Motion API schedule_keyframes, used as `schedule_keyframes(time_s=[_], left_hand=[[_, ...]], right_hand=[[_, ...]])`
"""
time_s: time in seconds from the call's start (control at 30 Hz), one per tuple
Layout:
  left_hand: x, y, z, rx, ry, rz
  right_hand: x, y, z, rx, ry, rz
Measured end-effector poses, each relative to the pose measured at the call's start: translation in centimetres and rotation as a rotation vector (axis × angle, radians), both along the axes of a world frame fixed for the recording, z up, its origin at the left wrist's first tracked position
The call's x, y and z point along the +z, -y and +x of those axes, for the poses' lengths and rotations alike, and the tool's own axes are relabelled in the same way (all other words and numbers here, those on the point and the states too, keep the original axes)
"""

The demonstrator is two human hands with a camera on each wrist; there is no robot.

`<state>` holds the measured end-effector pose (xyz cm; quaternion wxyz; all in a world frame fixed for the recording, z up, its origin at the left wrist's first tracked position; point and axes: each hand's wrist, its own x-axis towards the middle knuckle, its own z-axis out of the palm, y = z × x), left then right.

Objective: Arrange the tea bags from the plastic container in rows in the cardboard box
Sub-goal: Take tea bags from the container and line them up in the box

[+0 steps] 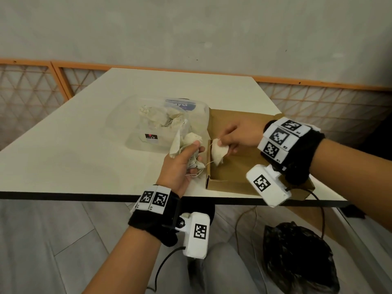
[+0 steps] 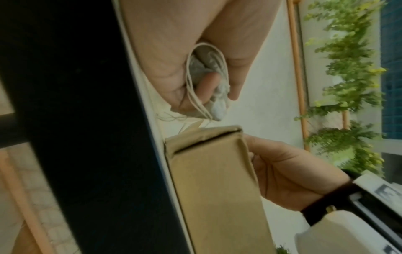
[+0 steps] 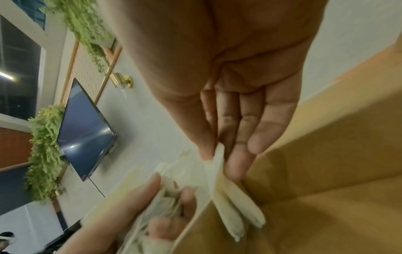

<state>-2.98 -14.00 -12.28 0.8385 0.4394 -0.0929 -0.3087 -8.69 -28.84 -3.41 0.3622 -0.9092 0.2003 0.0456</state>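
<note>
On the counter (image 1: 84, 145) the container (image 1: 135, 132) lies left of the box (image 1: 239, 166), touching it. Tea bags (image 1: 157, 117) lie in the container. The left hand (image 1: 180, 164) sits just left of the box; the right hand (image 1: 239, 134) is over it. A bag (image 1: 297, 262) lies on the floor below.

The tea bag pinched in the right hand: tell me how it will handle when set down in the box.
The tea bag hangs limp from the right hand, so it is probably floppy and light. Its trailing string may snag the bunch in the left hand. It will likely slump rather than stand.
</note>
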Motion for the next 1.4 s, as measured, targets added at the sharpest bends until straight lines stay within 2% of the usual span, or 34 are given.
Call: schedule_keyframes(time_s=[0.13,0.3,0.4,0.5,0.6,0.67,0.77,0.87,0.97,1.1,1.17,1.3,1.4], left_hand=[[1.4,0.1,-0.8,0.043,0.200,0.055],[4.5,0.9,-1.2,0.096,0.335,0.006],[5.7,1.6,-1.3,0.124,0.512,0.115],[5.8,3.2,-1.3,0.093,0.647,0.263],[5.6,4.3,-1.1,0.028,0.631,0.340],[5.5,4.6,-1.1,-0.007,0.604,0.350],[5.1,4.5,-0.8,-0.036,0.631,0.383],[5.0,4.2,-0.5,-0.028,0.625,0.428],[5.4,3.7,-0.2,-0.016,0.491,0.402],[5.6,3.2,0.3,-0.043,0.426,0.367],[5.6,3.1,0.3,-0.054,0.434,0.376],[5.1,2.6,0.2,-0.081,0.431,0.361],[3.9,1.7,0.0,-0.068,0.301,0.258]], right_hand=[[2.2,1.5,-1.5,0.056,0.050,-0.234],[2.2,3.3,-2.1,0.004,-0.021,-0.353],[1.7,3.8,-2.6,-0.089,0.010,-0.261],[2.0,3.7,-2.8,-0.182,0.074,-0.050],[2.9,2.8,-2.8,-0.289,0.090,0.248],[3.5,2.4,-2.8,-0.316,0.089,0.374],[3.9,2.3,-2.7,-0.321,0.154,0.492],[4.2,2.2,-2.7,-0.275,0.178,0.518],[4.6,2.3,-2.9,-0.164,0.171,0.414],[4.9,2.8,-2.6,-0.022,0.121,-0.059],[4.7,2.8,-2.2,0.043,0.078,-0.199],[4.0,3.1,-1.9,0.022,0.117,-0.143],[3.2,3.4,-1.5,-0.015,0.105,-0.155]])
